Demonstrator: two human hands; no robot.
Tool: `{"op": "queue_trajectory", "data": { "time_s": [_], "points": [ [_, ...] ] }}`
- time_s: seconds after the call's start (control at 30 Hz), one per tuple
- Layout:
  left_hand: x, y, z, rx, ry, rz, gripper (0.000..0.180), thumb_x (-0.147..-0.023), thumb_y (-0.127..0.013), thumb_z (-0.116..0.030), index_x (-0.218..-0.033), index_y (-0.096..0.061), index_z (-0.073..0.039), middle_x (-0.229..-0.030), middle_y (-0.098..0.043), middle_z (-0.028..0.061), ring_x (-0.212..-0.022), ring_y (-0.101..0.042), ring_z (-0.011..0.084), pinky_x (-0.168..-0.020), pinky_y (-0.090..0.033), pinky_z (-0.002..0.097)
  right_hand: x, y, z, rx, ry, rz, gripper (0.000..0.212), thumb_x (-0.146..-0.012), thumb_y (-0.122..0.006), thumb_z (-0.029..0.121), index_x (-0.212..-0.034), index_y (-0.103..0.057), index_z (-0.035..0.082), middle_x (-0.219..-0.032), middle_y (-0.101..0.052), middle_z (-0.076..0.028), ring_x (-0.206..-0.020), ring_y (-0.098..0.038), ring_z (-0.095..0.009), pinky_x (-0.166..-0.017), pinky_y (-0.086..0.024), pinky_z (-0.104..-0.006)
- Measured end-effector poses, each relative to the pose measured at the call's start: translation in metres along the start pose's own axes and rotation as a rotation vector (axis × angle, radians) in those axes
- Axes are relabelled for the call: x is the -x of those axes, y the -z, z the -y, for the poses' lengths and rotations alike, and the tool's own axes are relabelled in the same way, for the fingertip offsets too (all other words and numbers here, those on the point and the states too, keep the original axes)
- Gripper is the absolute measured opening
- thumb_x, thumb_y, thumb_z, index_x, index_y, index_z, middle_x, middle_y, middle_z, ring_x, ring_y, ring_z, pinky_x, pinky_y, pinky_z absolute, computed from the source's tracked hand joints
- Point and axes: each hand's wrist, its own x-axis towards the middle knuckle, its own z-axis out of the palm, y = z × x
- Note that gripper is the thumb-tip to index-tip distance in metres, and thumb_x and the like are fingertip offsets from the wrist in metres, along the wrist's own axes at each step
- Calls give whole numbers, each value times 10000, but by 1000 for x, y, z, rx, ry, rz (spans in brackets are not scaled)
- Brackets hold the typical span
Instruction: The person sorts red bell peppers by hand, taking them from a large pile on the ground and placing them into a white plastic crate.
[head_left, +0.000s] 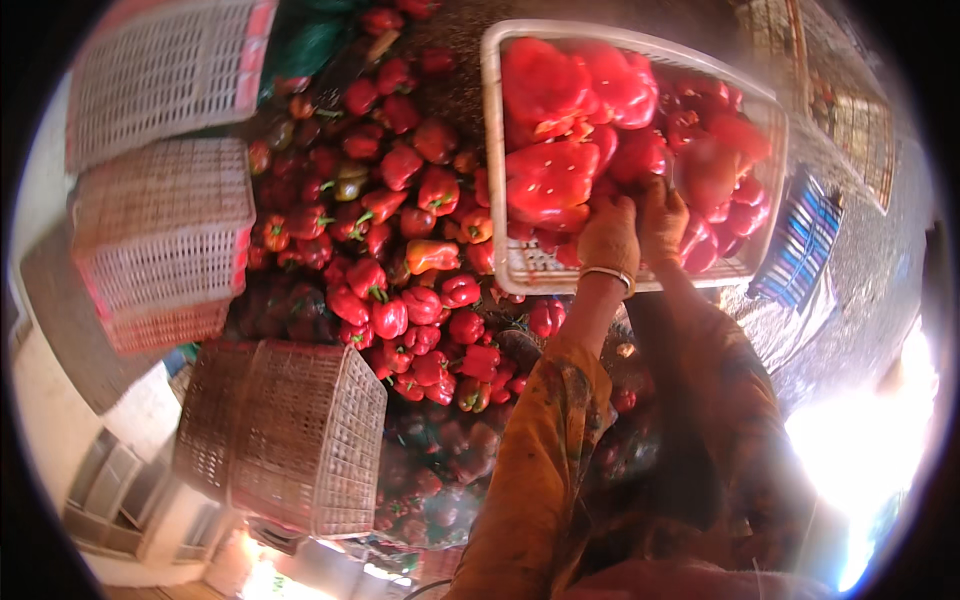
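Observation:
Both my hands are side by side over the near edge of a white plastic crate (640, 287) filled with cut, opened red bell peppers (550, 180). My left hand (610, 235), with a bangle at its wrist, is closed, its fingertips hidden among the red pieces. Just right of it, my right hand (662, 220) is closed too, at a dark gap in the peppers. What either hand grips is hidden. Some pieces in the crate show their pale seeds, and those on the right are blurred.
Left of the crate lies a large heap of whole red bell peppers (390, 318), a few partly green or orange. Stacked plastic crates (165, 215) and a brown crate (280, 430) border it. At right are a blue striped item (800, 240) and a yellowish crate (850, 110).

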Motion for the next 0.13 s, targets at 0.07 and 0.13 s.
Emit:
{"op": "queue_trajectory", "data": {
  "time_s": [0.07, 0.13],
  "points": [
    [41, 1, 13, 277, -199, -248, 351, -880, -655, -143, -1223, -579, -118, -1180, -598, 161, -970, -684, 390, -786, -590, 460, 5, 16, 11, -164, -205, 41, 271, -982, -621, 336, -961, -690, 74, -689, -617, 9, -637, -624, -129, -600, -500, -262],
    [75, 3, 29, 414, -298, -385, 393, -875, -668, -151, -1256, -575, -125, -1209, -599, 158, -980, -682, 397, -796, -589, 459, 15, 23, 22, -196, -338, 111, 257, -982, -631, 343, -970, -694, 95, -695, -603, 41, -631, -614, -100, -595, -493, -220]
  ]
}}
